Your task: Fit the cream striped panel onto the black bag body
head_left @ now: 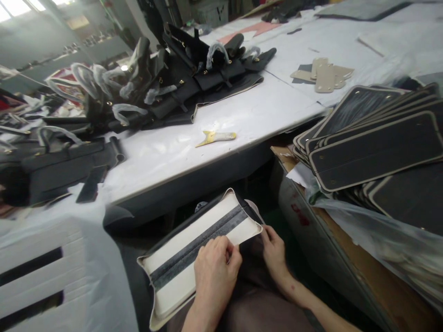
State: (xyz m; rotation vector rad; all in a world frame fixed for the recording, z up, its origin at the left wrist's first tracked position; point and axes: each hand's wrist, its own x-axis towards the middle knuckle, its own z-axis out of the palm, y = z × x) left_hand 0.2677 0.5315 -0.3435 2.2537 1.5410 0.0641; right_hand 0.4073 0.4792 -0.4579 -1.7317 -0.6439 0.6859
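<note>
The panel (194,251) is lying across the person's lap at the near edge of the scene, pale side up, with a dark strip running along its middle from near left to far right. The left hand (214,272) is resting on the panel's near right part, palm down, its fingers (226,251) curled together and pressing where the dark strip meets the pale surface; whether they are pinching a loose edge of that strip cannot be told. The right hand (275,253) is sitting just right of it, wrist low over the lap, its fingers pinching the panel's right corner from the side.

Both forearms are coming in from the near edge, the left one steeper and the right one angling in from the right.

Judging from this pose, the work is going best if the right hand is keeping the corner taut while the left is pressing flat and even along the strip, so the panel is not buckling over the knees. The raised rim could crease if the grip is tightening too hard.

Farther off, a stack of dark boards (377,147) with pale edging is leaning on a box to the right. Beyond the lap, the tabletop (263,110) is carrying a small yellow-tipped tool (215,137), and at its far left a heap of black bag parts (194,78).
</note>
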